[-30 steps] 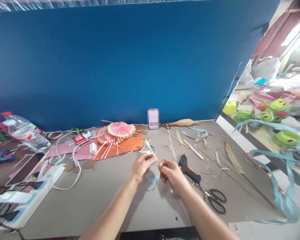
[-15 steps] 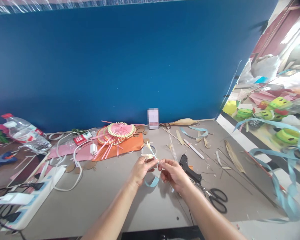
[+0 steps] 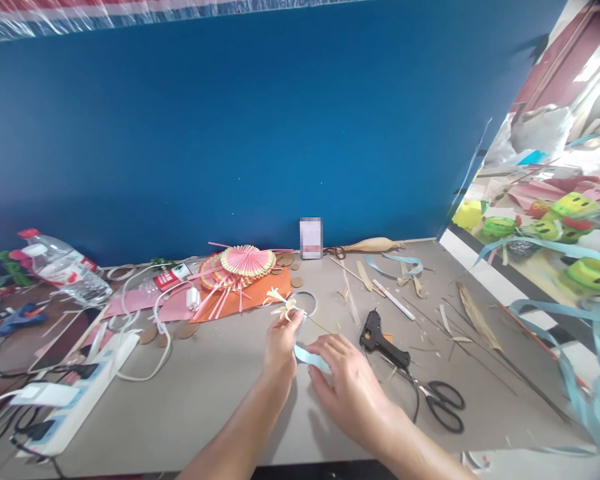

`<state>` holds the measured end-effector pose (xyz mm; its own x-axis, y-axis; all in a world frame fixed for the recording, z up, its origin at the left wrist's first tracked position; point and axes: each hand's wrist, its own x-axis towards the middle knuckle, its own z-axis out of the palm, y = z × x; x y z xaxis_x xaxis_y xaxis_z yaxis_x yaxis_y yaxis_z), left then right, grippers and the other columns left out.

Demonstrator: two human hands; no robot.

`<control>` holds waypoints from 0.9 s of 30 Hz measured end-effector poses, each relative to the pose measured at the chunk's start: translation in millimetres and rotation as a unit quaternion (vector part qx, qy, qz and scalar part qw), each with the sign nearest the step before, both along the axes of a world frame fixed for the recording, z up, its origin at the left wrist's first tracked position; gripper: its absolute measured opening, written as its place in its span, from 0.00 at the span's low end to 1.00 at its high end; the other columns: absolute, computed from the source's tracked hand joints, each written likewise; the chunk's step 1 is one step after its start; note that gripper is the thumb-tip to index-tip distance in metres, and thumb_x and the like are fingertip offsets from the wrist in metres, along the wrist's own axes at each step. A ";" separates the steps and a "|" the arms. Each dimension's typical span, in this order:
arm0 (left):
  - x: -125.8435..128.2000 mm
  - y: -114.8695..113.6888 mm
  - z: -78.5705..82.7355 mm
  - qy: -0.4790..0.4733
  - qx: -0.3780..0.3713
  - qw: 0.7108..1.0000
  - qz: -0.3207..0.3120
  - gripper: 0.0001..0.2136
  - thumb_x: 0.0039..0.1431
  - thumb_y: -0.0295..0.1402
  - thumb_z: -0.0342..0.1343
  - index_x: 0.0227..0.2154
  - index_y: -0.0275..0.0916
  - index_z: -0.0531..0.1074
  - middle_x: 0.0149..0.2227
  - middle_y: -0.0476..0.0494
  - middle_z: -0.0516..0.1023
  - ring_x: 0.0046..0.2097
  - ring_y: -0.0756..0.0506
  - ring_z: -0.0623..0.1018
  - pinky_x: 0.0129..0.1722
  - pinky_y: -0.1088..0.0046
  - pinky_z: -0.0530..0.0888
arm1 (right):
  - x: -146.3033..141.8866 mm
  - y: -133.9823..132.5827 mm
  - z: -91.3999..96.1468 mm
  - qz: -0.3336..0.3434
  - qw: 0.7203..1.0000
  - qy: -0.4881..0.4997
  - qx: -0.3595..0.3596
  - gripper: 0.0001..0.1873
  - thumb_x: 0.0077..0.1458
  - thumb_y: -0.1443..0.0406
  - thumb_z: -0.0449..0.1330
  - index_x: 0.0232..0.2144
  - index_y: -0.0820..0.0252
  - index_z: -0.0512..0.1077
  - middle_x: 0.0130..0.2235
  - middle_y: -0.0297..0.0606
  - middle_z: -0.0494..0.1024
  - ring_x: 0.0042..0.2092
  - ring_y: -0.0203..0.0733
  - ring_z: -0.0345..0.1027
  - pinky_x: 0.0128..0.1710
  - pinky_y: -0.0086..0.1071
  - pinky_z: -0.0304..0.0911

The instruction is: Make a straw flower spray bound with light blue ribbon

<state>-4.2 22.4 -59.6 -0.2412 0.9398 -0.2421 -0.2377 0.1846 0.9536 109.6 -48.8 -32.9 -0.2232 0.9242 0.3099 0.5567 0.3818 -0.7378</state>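
Observation:
My left hand (image 3: 283, 347) pinches the stem of a small artificial flower whose cream petals (image 3: 283, 307) stick out above the fingertips. From beneath that hand a light blue ribbon (image 3: 311, 358) runs across to my right hand (image 3: 343, 380), passing in between thumb and fingers. The right fingers are curled over the ribbon, and their tips are partly hidden. Just behind the flower lies a pale ring (image 3: 309, 303), perhaps a tape roll. A black glue gun (image 3: 383, 340) rests to the right of my right hand, with black-handled scissors (image 3: 443, 403) nearer me.
Pink and green paper fans (image 3: 245, 260) lie on orange paper at the back. A white power strip (image 3: 83, 393), cables and plastic bottles (image 3: 67, 267) crowd the left. Thin stems and dried husks (image 3: 475, 313) are scattered right. A blue partition (image 3: 280, 133) stands behind the grey table.
My hands have moved apart. The left hand has shifted slightly left with the flower, and the right has left the stem and come down to the blue ribbon.

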 end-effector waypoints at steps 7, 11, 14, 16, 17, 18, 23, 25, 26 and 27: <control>4.5 -6.3 -2.9 -0.043 0.028 0.998 -0.046 0.10 0.38 0.37 0.60 0.20 0.36 0.67 0.20 0.52 0.68 0.26 0.52 0.68 0.28 0.77 0.64 | -18.8 14.2 -37.4 -0.015 0.955 0.231 -0.183 0.15 0.50 0.65 0.51 0.43 0.59 0.61 0.38 0.40 0.72 0.40 0.41 0.66 0.38 0.33 0.61; 5.2 -10.4 -2.0 -0.033 0.032 0.997 -0.070 0.10 0.39 0.37 0.59 0.21 0.36 0.68 0.20 0.51 0.69 0.26 0.52 0.69 0.28 0.77 0.65 | -23.2 26.0 -37.7 0.010 0.891 0.380 -0.247 0.10 0.50 0.60 0.52 0.29 0.63 0.65 0.22 0.32 0.69 0.26 0.34 0.62 0.29 0.28 0.58; 6.7 -12.6 -2.6 -0.033 0.037 0.995 -0.086 0.09 0.39 0.37 0.59 0.20 0.36 0.68 0.20 0.51 0.69 0.25 0.52 0.69 0.27 0.77 0.65 | -25.7 28.4 -35.1 -0.004 0.862 0.432 -0.265 0.12 0.45 0.59 0.56 0.21 0.63 0.64 0.17 0.28 0.62 0.21 0.29 0.54 0.23 0.25 0.52; 7.7 -13.5 -3.8 -0.044 0.039 0.994 -0.087 0.09 0.39 0.36 0.60 0.20 0.35 0.68 0.20 0.52 0.69 0.25 0.52 0.69 0.27 0.77 0.64 | -27.3 26.9 -35.0 -0.026 0.848 0.454 -0.272 0.13 0.44 0.59 0.57 0.17 0.63 0.63 0.16 0.27 0.59 0.20 0.28 0.51 0.22 0.25 0.49; 8.0 -13.8 -4.5 -0.052 0.035 0.995 -0.083 0.09 0.39 0.35 0.60 0.20 0.35 0.68 0.20 0.52 0.68 0.25 0.52 0.69 0.27 0.78 0.64 | -27.8 25.5 -35.0 -0.037 0.841 0.464 -0.277 0.14 0.43 0.59 0.58 0.16 0.63 0.62 0.16 0.27 0.59 0.20 0.28 0.51 0.22 0.25 0.49; 8.2 -13.9 -5.4 -0.062 0.030 0.995 -0.077 0.09 0.38 0.35 0.60 0.20 0.35 0.68 0.19 0.52 0.68 0.24 0.53 0.68 0.26 0.78 0.64 | -28.1 23.8 -35.0 -0.045 0.832 0.476 -0.283 0.14 0.43 0.59 0.58 0.16 0.63 0.62 0.16 0.27 0.59 0.20 0.28 0.51 0.23 0.25 0.50; 6.4 -11.9 -10.2 -0.093 -0.002 0.994 -0.061 0.08 0.37 0.32 0.60 0.21 0.35 0.69 0.22 0.50 0.71 0.25 0.53 0.69 0.26 0.78 0.64 | -25.1 15.6 -32.6 -0.054 0.761 0.555 -0.331 0.10 0.41 0.61 0.59 0.19 0.63 0.65 0.21 0.30 0.64 0.24 0.30 0.55 0.26 0.25 0.54; 5.3 -10.9 -10.7 -0.088 -0.007 0.994 -0.060 0.07 0.37 0.32 0.60 0.21 0.35 0.70 0.23 0.48 0.72 0.27 0.52 0.71 0.28 0.77 0.65 | -22.0 13.6 -31.2 -0.025 0.720 0.590 -0.365 0.09 0.41 0.62 0.59 0.20 0.63 0.65 0.20 0.30 0.65 0.22 0.30 0.56 0.25 0.26 0.54; 4.8 -10.8 -10.3 -0.084 -0.007 0.995 -0.060 0.07 0.37 0.32 0.59 0.21 0.35 0.70 0.23 0.47 0.72 0.27 0.51 0.71 0.29 0.77 0.66 | -20.0 12.9 -30.4 -0.007 0.697 0.605 -0.385 0.09 0.42 0.62 0.58 0.20 0.63 0.65 0.19 0.30 0.65 0.21 0.30 0.57 0.24 0.26 0.54; 4.4 -11.1 -9.3 -0.080 -0.007 0.995 -0.065 0.07 0.37 0.32 0.59 0.21 0.35 0.70 0.23 0.47 0.73 0.28 0.51 0.71 0.29 0.76 0.66 | -17.6 12.3 -29.3 0.010 0.672 0.619 -0.407 0.09 0.42 0.62 0.58 0.20 0.63 0.65 0.18 0.30 0.66 0.20 0.30 0.57 0.24 0.26 0.54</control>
